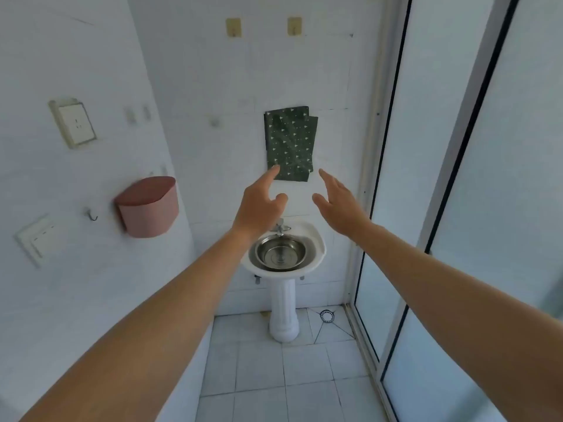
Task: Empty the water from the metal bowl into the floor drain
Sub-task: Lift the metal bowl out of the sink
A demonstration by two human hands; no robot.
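Note:
A shiny metal bowl (280, 252) sits inside a small white pedestal sink (316, 243) against the far wall. A round floor drain (327, 316) lies on the tiled floor to the right of the sink's pedestal. My left hand (259, 205) and my right hand (338, 205) are stretched out in front of me, above the sink, fingers apart and holding nothing. Neither hand touches the bowl. I cannot tell whether there is water in the bowl.
A dark green patterned cloth (289, 143) hangs on the wall above the sink. A faucet (280, 227) stands at the sink's back. A pink wall bin (149, 207), sockets and a hook (91, 214) are on the left wall. A sliding glass door (441, 208) runs along the right.

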